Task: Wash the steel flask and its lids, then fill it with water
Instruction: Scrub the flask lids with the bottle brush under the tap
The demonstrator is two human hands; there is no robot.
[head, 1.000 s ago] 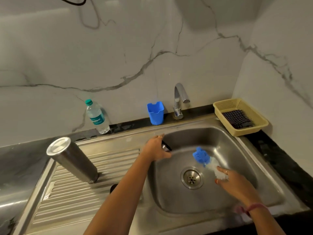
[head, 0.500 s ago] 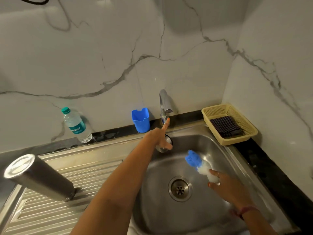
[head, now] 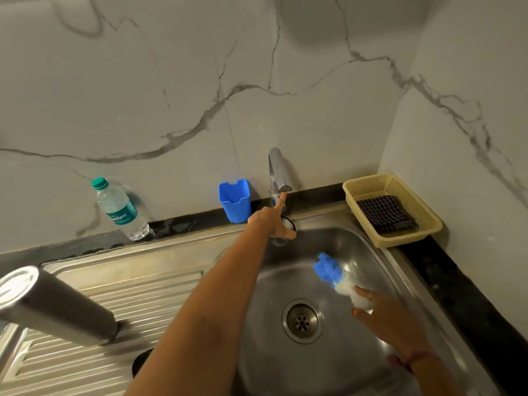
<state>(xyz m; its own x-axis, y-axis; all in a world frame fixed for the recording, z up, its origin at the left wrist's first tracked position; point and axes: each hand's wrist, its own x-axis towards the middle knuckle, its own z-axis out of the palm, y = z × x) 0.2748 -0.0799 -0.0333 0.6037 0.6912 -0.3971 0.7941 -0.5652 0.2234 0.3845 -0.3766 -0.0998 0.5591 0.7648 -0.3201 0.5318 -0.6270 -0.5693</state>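
Observation:
The steel flask (head: 57, 307) stands upside down on the ribbed drainboard (head: 137, 292) at the left. My left hand (head: 270, 221) grips a small steel lid (head: 281, 240) with a black rim over the back of the sink basin (head: 368, 252). Its index finger stretches up and touches the lever of the tap (head: 278, 172). No water is running. My right hand (head: 383, 312) is low inside the basin and holds a blue and white scrubber (head: 328, 271). A dark round lid (head: 143, 362) lies on the drainboard, mostly hidden by my left forearm.
A plastic water bottle (head: 120, 210) and a blue plastic holder (head: 235, 200) stand along the back wall. A yellow basket (head: 423, 221) with a dark checked cloth sits on the black counter at the right. The drain (head: 302, 320) is in the basin's middle.
My left hand has carried the lid from the basin's left side up to the tap, and its index finger now reaches the lever. My right hand has stayed in the basin with the scrubber.

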